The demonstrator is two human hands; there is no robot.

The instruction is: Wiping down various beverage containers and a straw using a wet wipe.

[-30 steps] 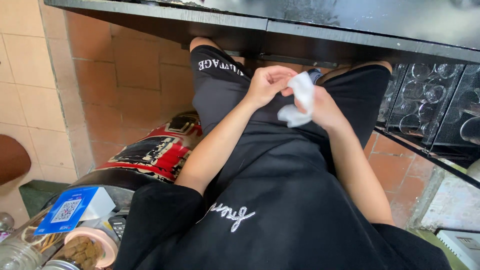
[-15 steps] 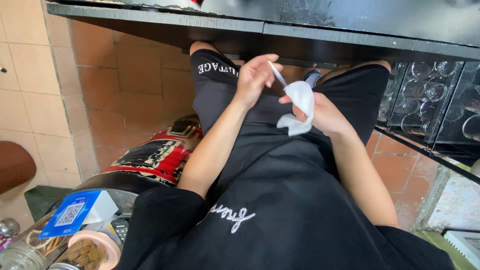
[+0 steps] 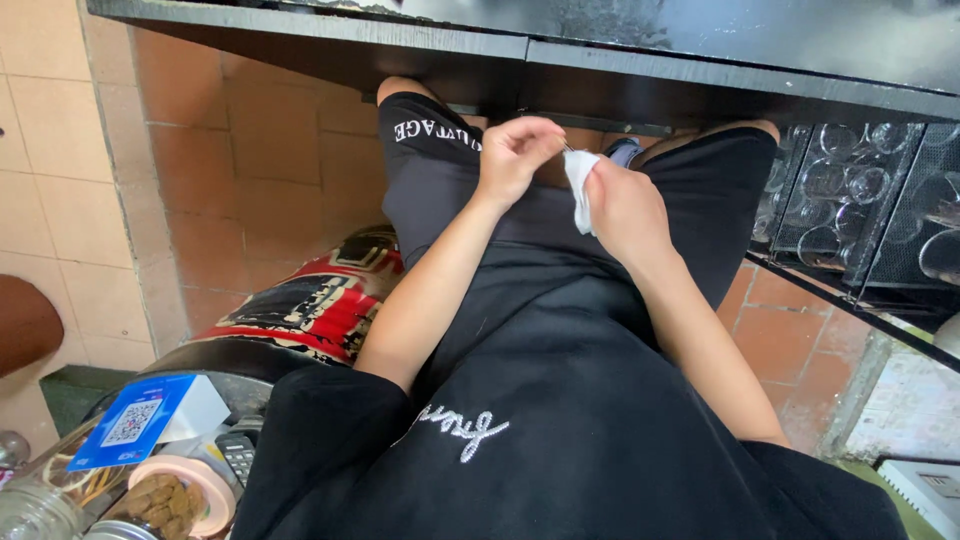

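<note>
Here, seen from above, the person sat with both hands raised over the lap.
Left hand: the left hand [image 3: 515,155] was bent at the wrist, its fingers curled in, thumb and forefinger pinched on a thin, pale tool [image 3: 566,146] whose tip met the cloth; what kind of tool it was could not be told.
Right hand: the right hand [image 3: 622,210] was closed around a white cloth [image 3: 579,185], knuckles up, and the cloth stuck out on the side toward the left hand.
Where the cloth was: between the two hands, above the black shorts [image 3: 430,175], just below the edge of the counter.
Arms: both forearms were bare and ran up from the black shirt [image 3: 560,400], meeting in a narrow V at the hands.
Counter: a dark counter [image 3: 600,50] crossed the top of the view and hid the knees beyond it.
Right side: a wire rack of clear glasses [image 3: 850,190] stood under the counter, well apart from the hands.
Left side: a red, black and white drum-like seat [image 3: 300,305] sat beside the left thigh, against the tiled wall [image 3: 60,190].
Lower left: a blue card with a square code [image 3: 135,420], a pink-rimmed jar of brown biscuits [image 3: 165,500] and a dark calculator [image 3: 240,455] lay close together, far below the hands.
</note>
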